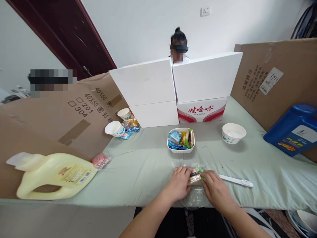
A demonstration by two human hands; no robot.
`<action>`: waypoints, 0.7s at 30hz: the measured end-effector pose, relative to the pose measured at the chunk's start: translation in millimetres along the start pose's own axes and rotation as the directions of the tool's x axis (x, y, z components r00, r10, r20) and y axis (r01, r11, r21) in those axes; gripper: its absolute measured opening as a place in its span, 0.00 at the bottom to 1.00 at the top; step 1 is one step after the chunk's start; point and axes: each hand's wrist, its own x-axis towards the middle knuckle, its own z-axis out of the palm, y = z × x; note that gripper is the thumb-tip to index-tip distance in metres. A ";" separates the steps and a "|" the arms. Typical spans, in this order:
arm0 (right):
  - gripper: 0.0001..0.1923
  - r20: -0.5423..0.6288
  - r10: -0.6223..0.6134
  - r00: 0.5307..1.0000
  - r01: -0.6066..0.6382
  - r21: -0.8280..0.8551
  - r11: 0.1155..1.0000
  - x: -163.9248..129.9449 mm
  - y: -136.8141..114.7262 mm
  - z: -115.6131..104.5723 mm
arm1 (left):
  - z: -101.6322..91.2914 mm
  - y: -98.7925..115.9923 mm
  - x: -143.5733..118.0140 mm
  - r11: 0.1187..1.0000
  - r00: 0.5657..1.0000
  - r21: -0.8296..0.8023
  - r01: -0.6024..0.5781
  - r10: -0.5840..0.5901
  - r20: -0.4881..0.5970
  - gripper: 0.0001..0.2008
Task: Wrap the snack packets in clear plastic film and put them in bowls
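Note:
Near the table's front edge, wrapped snack bars with green ends lie on a clear plastic bag. My left hand is closed on the left end of the bars, its fingers bent over them. Pressed together at the green right end are the fingers of my right hand. A white plastic utensil sticks out to the right of that hand; its left end is hidden. Beyond my hands stands a white bowl filled with small wrapped snacks in blue, gold and brown.
A white paper bowl stands right, near a tilted blue bottle. Left lie a yellow jug, a pink packet, a tipped paper cup and snacks. White boxes and cardboard border the table; two people are behind.

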 end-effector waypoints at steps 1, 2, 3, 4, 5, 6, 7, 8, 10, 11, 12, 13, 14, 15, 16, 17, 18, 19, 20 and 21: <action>0.14 -0.015 -0.022 1.000 0.022 -0.013 1.000 0.1 3.4 7.1 | -2.2 -1.5 -0.7 0.999 1.000 -0.028 -0.016 0.016 0.012 0.28; 0.18 -0.029 -0.039 0.999 0.038 -0.045 0.998 -0.5 7.5 14.8 | -5.2 -3.9 -2.2 0.998 0.999 -0.060 -0.026 0.027 0.020 0.28; 0.23 -0.032 -0.055 0.998 0.052 -0.088 0.995 -1.8 12.0 22.7 | -9.0 -7.2 -4.5 0.995 0.999 -0.095 -0.024 0.027 0.022 0.28; 0.28 -0.021 -0.073 0.997 0.069 -0.131 0.989 -3.6 16.3 30.1 | -13.3 -11.4 -7.3 0.991 1.000 -0.135 -0.014 0.017 0.021 0.28; 0.33 0.004 -0.095 0.996 0.094 -0.162 0.982 -5.6 20.0 36.5 | -18.1 -16.4 -10.4 0.984 1.000 -0.178 0.004 0.000 0.017 0.29; 0.36 0.034 -0.115 0.993 0.119 -0.179 0.977 -7.5 22.9 41.8 | -22.9 -22.0 -13.5 0.974 1.000 -0.225 0.027 -0.025 0.012 0.29; 0.38 0.066 -0.128 0.990 0.138 -0.185 0.973 -9.3 24.9 45.8 | -27.5 -28.0 -16.2 0.958 0.999 -0.281 0.054 -0.053 0.012 0.30; 0.39 0.093 -0.131 0.987 0.147 -0.183 0.972 -10.7 25.8 48.7 | -31.5 -34.2 -18.1 0.933 0.997 -0.350 0.083 -0.081 0.021 0.32; 0.39 0.135 -0.114 0.984 0.137 -0.176 0.975 -12.4 25.6 52.1 | -36.7 -46.5 -18.8 0.843 0.991 -0.521 0.133 -0.112 0.072 0.33; 0.39 0.153 -0.094 0.984 0.120 -0.172 0.978 -12.8 25.0 53.0 | -37.7 -52.3 -17.4 0.778 0.989 -0.611 0.150 -0.112 0.099 0.32; 0.38 0.170 -0.073 0.983 0.102 -0.168 0.981 -12.9 24.2 53.8 | -37.5 -57.8 -15.0 0.701 0.988 -0.696 0.157 -0.107 0.115 0.31; 0.37 0.184 -0.055 0.981 0.085 -0.162 0.983 -13.0 23.6 54.4 | -36.5 -62.8 -11.8 0.615 0.988 -0.773 0.156 -0.108 0.114 0.29; 0.37 0.196 -0.040 0.980 0.072 -0.155 0.985 -13.0 23.2 55.0 | -34.7 -67.0 -8.1 0.531 0.988 -0.834 0.151 -0.121 0.101 0.28; 0.36 0.205 -0.028 0.978 0.060 -0.148 0.987 -13.0 23.0 55.5 | -32.7 -70.1 -4.4 0.461 0.986 -0.876 0.145 -0.143 0.088 0.28; 0.36 0.213 -0.019 0.977 0.050 -0.140 0.989 -13.0 22.9 55.9 | -30.6 -71.8 -0.9 0.417 0.983 -0.898 0.142 -0.169 0.076 0.28; 0.35 0.220 -0.012 0.975 0.043 -0.134 0.990 -13.0 22.9 56.1 | -28.7 -72.0 2.1 0.412 0.980 -0.899 0.146 -0.186 0.074 0.28; 0.35 0.225 -0.008 0.974 0.038 -0.128 0.991 -13.0 23.0 56.1 | -27.3 -70.4 4.3 0.455 0.979 -0.877 0.155 -0.192 0.073 0.27; 0.35 0.229 -0.005 0.974 0.034 -0.123 0.992 -12.9 23.0 55.9 | -26.3 -67.1 5.7 0.540 0.981 -0.826 0.159 -0.184 0.068 0.24; 0.35 0.231 -0.003 0.973 0.031 -0.118 0.993 -12.9 23.0 55.5 | -25.7 -62.4 6.4 0.644 0.984 -0.749 0.155 -0.167 0.060 0.21; 0.35 0.232 -0.002 0.973 0.029 -0.112 0.993 -12.8 23.0 55.0 | -25.3 -56.4 6.6 0.745 0.988 -0.652 0.145 -0.148 0.051 0.19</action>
